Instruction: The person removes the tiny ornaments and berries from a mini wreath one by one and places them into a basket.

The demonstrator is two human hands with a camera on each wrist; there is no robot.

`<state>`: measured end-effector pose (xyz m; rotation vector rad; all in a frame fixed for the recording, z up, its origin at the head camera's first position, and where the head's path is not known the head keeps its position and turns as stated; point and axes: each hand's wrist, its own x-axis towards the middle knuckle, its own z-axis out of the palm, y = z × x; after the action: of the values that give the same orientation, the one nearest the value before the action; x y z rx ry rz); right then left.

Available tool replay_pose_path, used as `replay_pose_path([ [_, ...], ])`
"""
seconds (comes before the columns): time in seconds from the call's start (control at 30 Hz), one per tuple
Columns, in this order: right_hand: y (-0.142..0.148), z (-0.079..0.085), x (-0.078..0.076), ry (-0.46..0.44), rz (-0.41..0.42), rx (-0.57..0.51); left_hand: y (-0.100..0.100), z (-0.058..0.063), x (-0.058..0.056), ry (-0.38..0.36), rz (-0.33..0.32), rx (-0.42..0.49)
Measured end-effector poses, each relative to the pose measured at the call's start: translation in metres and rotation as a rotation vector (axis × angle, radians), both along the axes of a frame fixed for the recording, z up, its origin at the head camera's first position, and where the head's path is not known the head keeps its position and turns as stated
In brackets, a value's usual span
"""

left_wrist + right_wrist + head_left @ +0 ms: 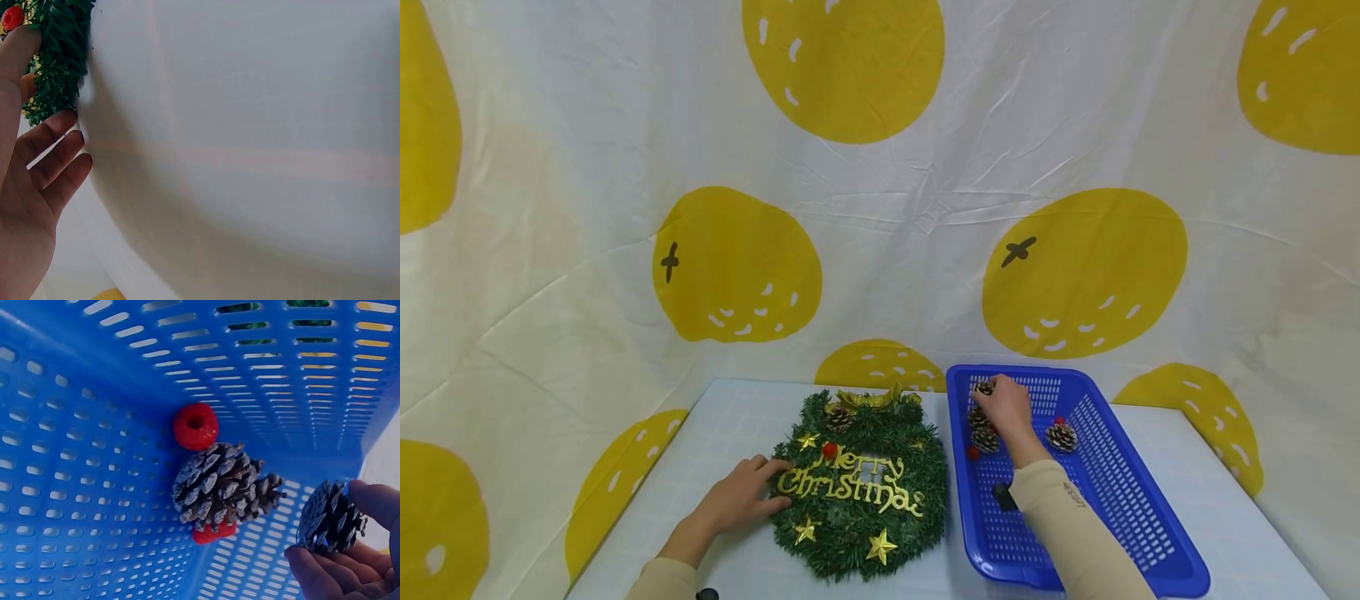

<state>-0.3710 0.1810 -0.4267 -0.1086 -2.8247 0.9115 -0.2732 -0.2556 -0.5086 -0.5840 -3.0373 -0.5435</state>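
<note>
A green Christmas wreath [917,467] lies on the table, with gold "Merry Christmas" lettering [850,492], gold stars, a gold bow, a pinecone and a red berry. At its left edge rests my left hand [745,496], its fingers [59,178] fairly straight and touching the greenery. My right hand [1007,408] is over the far left part of a blue basket [1150,492], pinching a pinecone [328,515] between thumb and fingers. Below it in the basket sit other pinecones [215,484] and red berries [195,426].
Another pinecone [1061,437] with a red berry lies right of the right forearm, inside the basket. The basket stands just right of the wreath on a white table [737,417]. Behind hangs a white cloth [895,250] printed with yellow fruit.
</note>
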Motion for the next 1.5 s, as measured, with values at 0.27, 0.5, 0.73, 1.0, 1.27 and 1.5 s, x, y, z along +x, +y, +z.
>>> replay_pose_path([
  [0.27,0.002,-0.004,-0.001,-0.014,0.015,-0.001,0.000,0.001,0.001,0.001,0.002,0.007],
  [0.5,0.003,0.001,-0.002,0.009,0.006,0.005,0.000,0.001,0.001,0.003,0.001,0.001],
  [0.73,-0.005,0.017,0.000,0.065,0.016,-0.031,0.000,0.001,0.000,-0.011,0.000,0.000],
  [1.0,-0.031,0.045,0.009,0.147,0.102,-0.096,0.001,0.003,0.002,-0.007,0.003,0.002],
  [1.27,-0.066,0.063,0.015,0.142,0.178,-0.160,0.000,0.002,0.001,-0.005,0.000,-0.004],
  [1.5,-0.099,0.066,0.024,0.155,0.236,-0.214,-0.001,0.001,0.000,-0.006,-0.001,0.002],
])
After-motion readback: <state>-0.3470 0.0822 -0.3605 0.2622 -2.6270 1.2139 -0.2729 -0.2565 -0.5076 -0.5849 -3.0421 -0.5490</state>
